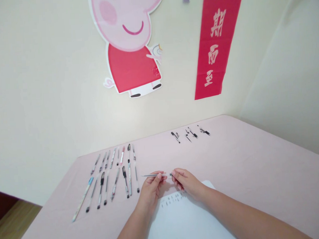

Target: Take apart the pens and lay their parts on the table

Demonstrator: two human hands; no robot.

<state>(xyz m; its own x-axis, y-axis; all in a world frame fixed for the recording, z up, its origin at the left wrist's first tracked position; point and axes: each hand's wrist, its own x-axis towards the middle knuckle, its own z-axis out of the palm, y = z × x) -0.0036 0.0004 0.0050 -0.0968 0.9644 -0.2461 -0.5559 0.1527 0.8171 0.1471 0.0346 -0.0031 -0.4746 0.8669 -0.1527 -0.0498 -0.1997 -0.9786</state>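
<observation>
Both hands meet above the pink bench [246,165], pinching one slim pen [156,175] between them. The left hand [150,190] closes its fingertips on the barrel's middle, and the right hand [187,181] grips the end nearest it, so the pen lies level, just over a white sheet of paper [185,220] with short marks. To the left of the left hand lie two rows of pens [111,178], seemingly whole. Well beyond the right hand, near the wall, sits a small scatter of pen parts [190,134]. Judging by this, the work looks partly through: one pen in hand, many untouched.
</observation>
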